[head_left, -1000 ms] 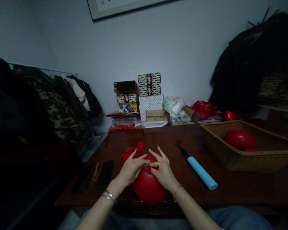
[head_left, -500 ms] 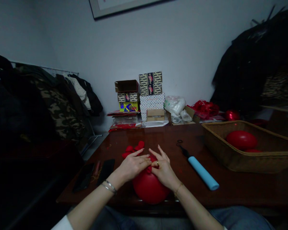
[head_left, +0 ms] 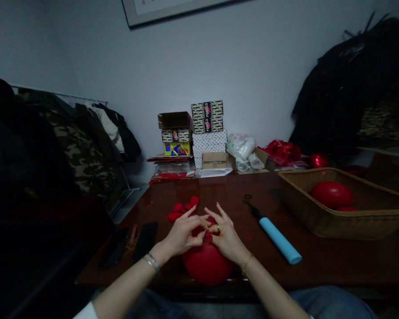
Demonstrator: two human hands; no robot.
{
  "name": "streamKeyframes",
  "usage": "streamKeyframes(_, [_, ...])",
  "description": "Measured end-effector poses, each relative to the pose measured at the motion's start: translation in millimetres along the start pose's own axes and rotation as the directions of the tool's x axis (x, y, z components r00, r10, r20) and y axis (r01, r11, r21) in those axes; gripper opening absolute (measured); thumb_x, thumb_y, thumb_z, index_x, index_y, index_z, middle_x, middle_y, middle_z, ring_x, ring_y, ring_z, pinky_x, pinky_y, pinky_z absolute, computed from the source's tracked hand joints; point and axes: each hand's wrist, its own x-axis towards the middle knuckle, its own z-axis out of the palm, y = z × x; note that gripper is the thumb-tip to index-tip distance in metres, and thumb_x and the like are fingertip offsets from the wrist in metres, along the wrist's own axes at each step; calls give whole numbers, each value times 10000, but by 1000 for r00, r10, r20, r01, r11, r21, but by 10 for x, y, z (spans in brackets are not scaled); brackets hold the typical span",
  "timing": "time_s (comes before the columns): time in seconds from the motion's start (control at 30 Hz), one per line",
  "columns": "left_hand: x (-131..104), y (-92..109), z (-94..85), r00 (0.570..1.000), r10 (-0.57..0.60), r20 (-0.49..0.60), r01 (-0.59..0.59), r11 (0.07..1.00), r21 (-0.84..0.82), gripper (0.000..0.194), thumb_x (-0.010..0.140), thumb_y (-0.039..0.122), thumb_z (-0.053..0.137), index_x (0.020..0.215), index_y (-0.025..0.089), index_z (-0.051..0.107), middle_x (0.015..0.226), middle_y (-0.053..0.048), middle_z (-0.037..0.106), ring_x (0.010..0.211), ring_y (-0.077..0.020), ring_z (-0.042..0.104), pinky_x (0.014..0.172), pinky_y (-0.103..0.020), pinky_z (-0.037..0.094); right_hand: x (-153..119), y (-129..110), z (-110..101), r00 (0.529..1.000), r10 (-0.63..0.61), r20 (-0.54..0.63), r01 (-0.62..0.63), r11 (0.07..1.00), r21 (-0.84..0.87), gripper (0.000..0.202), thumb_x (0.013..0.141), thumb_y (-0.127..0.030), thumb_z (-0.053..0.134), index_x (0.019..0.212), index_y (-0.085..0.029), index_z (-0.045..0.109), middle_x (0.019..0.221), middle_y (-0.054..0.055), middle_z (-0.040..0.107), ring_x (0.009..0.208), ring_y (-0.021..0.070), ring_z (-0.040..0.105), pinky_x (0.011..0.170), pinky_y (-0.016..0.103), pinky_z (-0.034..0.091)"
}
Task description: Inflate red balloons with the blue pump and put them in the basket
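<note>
A round, inflated red balloon (head_left: 208, 266) rests at the front edge of the table, its neck facing up. My left hand (head_left: 186, 230) pinches at the neck from the left, thumb and forefinger together, other fingers stretched forward. From the other side my right hand (head_left: 224, 230), with a ring on one finger, grips the rolled neck between thumb and forefinger. The fingers partly cover the neck. Just beyond the left hand lie several limp red balloons (head_left: 176, 214).
A light blue hand pump (head_left: 281, 241) lies right of my hands, with black scissors (head_left: 248, 200) by its nozzle. A wicker basket (head_left: 319, 226) holds red balloons at the right. Dark phones (head_left: 145, 239) lie at the left. Stacked boxes (head_left: 209, 142) stand at the back.
My left thumb and forefinger have shifted and now pinch at the neck's near side. The rolled rim shows more plainly between the hands. The balloon stays in place.
</note>
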Motion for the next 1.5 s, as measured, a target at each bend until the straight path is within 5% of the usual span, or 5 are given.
streamKeyframes(0.5, [64, 185, -321, 974, 61, 218, -101, 979, 175, 224, 676, 105, 513, 841, 229, 600, 1108, -26, 604, 1089, -207, 562, 1135, -500, 35, -26, 32, -23, 995, 43, -86, -37, 997, 73, 117, 729, -278, 629, 745, -351, 719, 1376, -57, 448, 1380, 238, 143, 1097, 532, 111])
streamKeyframes(0.7, [-50, 149, -68, 998, -25, -59, 22, 999, -43, 153, 782, 103, 449, 683, 209, 496, 795, -10, 660, 1067, -206, 596, 1134, -529, 72, -22, 29, 17, 994, 41, -100, -29, 993, 119, 142, 728, -266, 624, 789, -350, 720, 1352, -39, 478, 1369, 245, 177, 1090, 539, 145])
streamKeyframes(0.87, [-134, 108, 169, 926, -286, -245, 203, 927, -316, 208, 863, 226, 491, 673, 208, 408, 719, -16, 652, 1046, -250, 615, 1100, -592, 134, -39, 39, 21, 993, 68, -97, -52, 986, 159, 126, 760, -299, 604, 780, -341, 722, 1353, -38, 477, 1371, 229, 176, 1098, 513, 158])
streamKeyframes(1.17, [-222, -63, 285, 878, -326, -351, 255, 938, -236, 156, 858, 286, 530, 731, 206, 485, 764, -4, 686, 920, -213, 666, 1113, -589, 73, -55, 83, 64, 988, 77, -137, -44, 972, 230, 148, 775, -405, 608, 756, -309, 719, 1309, 4, 527, 1354, 231, 230, 1087, 500, 217])
streamKeyframes(1.5, [-208, 76, 153, 935, -337, -109, 246, 839, -485, 271, 832, 284, 460, 606, 205, 586, 678, -27, 676, 1089, -281, 584, 1108, -570, 74, -86, 110, 137, 954, 81, -289, -40, 989, 146, 333, 828, -450, 537, 573, -257, 630, 1261, 7, 568, 1327, 222, 274, 1064, 485, 271])
